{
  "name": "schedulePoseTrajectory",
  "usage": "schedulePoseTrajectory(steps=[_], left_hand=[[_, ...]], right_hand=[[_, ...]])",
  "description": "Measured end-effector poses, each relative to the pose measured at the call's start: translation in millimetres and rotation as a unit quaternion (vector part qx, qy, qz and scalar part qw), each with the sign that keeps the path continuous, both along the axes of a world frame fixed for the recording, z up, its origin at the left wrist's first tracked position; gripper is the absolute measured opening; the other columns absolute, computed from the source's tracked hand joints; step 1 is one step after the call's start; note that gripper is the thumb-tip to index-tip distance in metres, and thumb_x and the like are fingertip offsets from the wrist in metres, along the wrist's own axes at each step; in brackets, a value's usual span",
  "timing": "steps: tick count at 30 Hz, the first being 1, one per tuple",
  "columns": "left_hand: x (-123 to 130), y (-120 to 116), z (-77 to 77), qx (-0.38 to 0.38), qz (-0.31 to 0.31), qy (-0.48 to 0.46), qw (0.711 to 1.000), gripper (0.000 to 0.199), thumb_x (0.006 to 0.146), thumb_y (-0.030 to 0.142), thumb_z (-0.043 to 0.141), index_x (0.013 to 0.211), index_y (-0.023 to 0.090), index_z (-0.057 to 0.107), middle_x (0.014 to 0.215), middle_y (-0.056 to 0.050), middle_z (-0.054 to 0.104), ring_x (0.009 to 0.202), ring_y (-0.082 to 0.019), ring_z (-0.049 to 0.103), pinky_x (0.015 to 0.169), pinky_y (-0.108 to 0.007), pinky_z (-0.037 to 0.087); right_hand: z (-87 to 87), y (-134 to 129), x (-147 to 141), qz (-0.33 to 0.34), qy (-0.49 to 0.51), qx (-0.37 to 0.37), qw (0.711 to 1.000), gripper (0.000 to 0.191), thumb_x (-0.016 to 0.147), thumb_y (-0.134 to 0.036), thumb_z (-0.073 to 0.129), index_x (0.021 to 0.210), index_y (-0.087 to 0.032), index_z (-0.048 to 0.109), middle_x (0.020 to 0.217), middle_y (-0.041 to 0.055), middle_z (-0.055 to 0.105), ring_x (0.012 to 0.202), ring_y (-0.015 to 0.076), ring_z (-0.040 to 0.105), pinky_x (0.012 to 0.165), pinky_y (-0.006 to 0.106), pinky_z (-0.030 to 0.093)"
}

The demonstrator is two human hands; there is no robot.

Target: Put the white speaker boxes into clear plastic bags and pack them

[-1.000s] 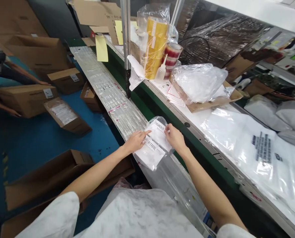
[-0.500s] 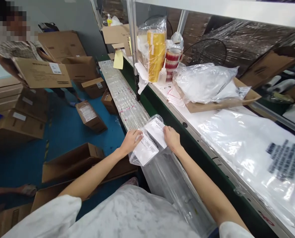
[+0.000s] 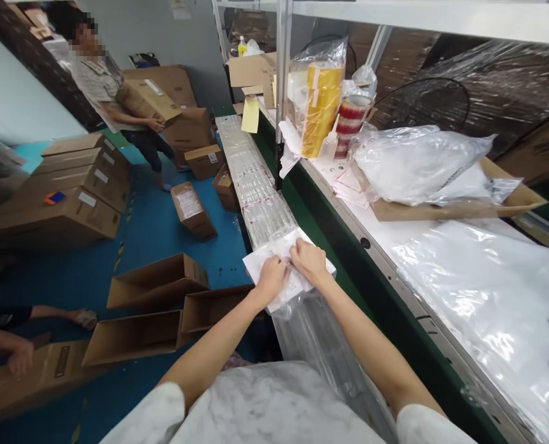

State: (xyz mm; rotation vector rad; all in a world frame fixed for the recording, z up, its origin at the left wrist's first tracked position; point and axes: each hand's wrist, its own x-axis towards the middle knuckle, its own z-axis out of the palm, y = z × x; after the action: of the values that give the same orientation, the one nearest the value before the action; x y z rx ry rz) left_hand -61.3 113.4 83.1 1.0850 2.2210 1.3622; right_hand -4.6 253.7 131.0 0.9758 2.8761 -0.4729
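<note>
Both hands are closed on a clear plastic bag [image 3: 289, 302] with white printed leaflets [image 3: 257, 259] in it, over a plastic-covered ledge [image 3: 261, 200]. My left hand [image 3: 273, 279] is curled with bent fingers at the middle of the bag. Right beside it, my right hand [image 3: 309, 260] pinches the bag near its right part. The fingertips point inward and nearly meet, so what exactly they grip is partly hidden. The print on the leaflets is too blurred to read now.
A green belt [image 3: 309, 213] runs along the workbench. On the bench are yellow tape rolls [image 3: 321, 111], red-and-white tape rolls [image 3: 352, 126], a small bottle [image 3: 329, 145] and plastic bags [image 3: 417, 163]. Open cartons [image 3: 135, 336] stand at left. A co-worker [image 3: 101, 86] carries a box; another person's hand [image 3: 21, 357] touches a carton.
My hands have come closer together over the bag, and its leaflets have turned. The view has swung left. The co-worker's box now appears tilted and turned.
</note>
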Motion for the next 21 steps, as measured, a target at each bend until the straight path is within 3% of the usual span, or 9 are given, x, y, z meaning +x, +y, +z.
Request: schedulePoseTrajectory(steps=[3,5,9,12,14,17,19,21], left_hand=[[0.0,33.1,-3.4,0.018,-0.005,-0.039,0.999,0.032,0.103,0.037,0.041,0.087,0.02,0.064,0.091,-0.01,0.07,0.091,-0.026,0.064,0.094,-0.042,0.052],[-6.8,40.1,-1.9,0.022,-0.028,-0.074,0.997,0.033,0.103,0.029,0.035,0.088,0.02,0.063,0.097,-0.011,0.071,0.094,-0.025,0.064,0.095,-0.042,0.052],[-44.9,29.7,4.1,-0.008,-0.105,-0.127,0.986,0.006,0.078,0.015,0.061,0.075,0.019,0.064,0.081,-0.006,0.072,0.086,-0.024,0.067,0.092,-0.04,0.056],[-70.3,21.8,2.6,-0.015,-0.12,-0.169,0.978,0.009,0.076,0.01,0.057,0.078,0.016,0.064,0.077,-0.005,0.073,0.08,-0.02,0.071,0.084,-0.034,0.059],[-73.9,22.6,0.4,-0.013,-0.097,-0.182,0.978,0.018,0.081,0.009,0.05,0.087,0.014,0.066,0.081,-0.006,0.075,0.08,-0.018,0.074,0.083,-0.033,0.06],[-65.1,24.8,5.2,-0.018,-0.056,-0.17,0.984,0.031,0.087,0.007,0.043,0.097,0.013,0.072,0.09,-0.009,0.079,0.095,-0.022,0.077,0.094,-0.039,0.06],[-58.3,15.8,17.4,-0.026,-0.046,-0.155,0.986,0.033,0.089,0.008,0.045,0.099,0.014,0.076,0.106,-0.011,0.081,0.113,-0.026,0.074,0.107,-0.044,0.055],[-54.1,-7.4,33.2,-0.031,-0.07,-0.135,0.988,0.032,0.09,0.012,0.052,0.105,0.017,0.079,0.123,-0.01,0.079,0.126,-0.029,0.069,0.117,-0.044,0.048]], right_hand=[[7.2,-0.3,1.7,0.019,-0.03,-0.039,0.999,0.068,0.105,-0.07,0.032,0.133,-0.013,0.056,0.133,0.0252,0.066,0.121,0.04,0.067,0.1,0.048,0.049],[14.8,5.6,0.6,0.021,-0.069,-0.09,0.993,0.081,0.102,-0.078,0.028,0.137,-0.01,0.052,0.141,0.0292,0.059,0.132,0.0423,0.06,0.106,0.051,0.045],[28.7,12.6,-4.3,0.041,-0.108,-0.157,0.981,0.094,0.097,-0.085,0.021,0.142,-0.007,0.049,0.152,0.032,0.049,0.144,0.0431,0.05,0.114,0.053,0.039],[29.3,-0.5,-7.1,0.055,-0.132,-0.147,0.979,0.095,0.095,-0.085,0.035,0.148,-0.006,0.043,0.154,0.0325,0.044,0.149,0.0454,0.041,0.115,0.056,0.037],[22.7,-15.5,-7.6,0.051,-0.147,-0.091,0.984,0.091,0.094,-0.08,0.047,0.146,-0.006,0.043,0.151,0.0318,0.047,0.146,0.0461,0.042,0.111,0.058,0.04],[5.2,-33.1,-4.9,0.038,-0.114,0.04,0.992,0.065,0.103,-0.061,0.048,0.139,-0.007,0.047,0.141,0.0294,0.055,0.135,0.0424,0.053,0.099,0.052,0.049],[-6.8,-35.1,-1.3,0.046,-0.083,0.103,0.99,0.044,0.11,-0.045,0.04,0.133,-0.01,0.051,0.132,0.0253,0.061,0.124,0.0369,0.061,0.089,0.043,0.052],[-15.2,-29.1,2.0,0.062,-0.076,0.119,0.988,0.034,0.112,-0.035,0.033,0.128,-0.014,0.054,0.126,0.0205,0.065,0.112,0.0317,0.068,0.081,0.036,0.051]])
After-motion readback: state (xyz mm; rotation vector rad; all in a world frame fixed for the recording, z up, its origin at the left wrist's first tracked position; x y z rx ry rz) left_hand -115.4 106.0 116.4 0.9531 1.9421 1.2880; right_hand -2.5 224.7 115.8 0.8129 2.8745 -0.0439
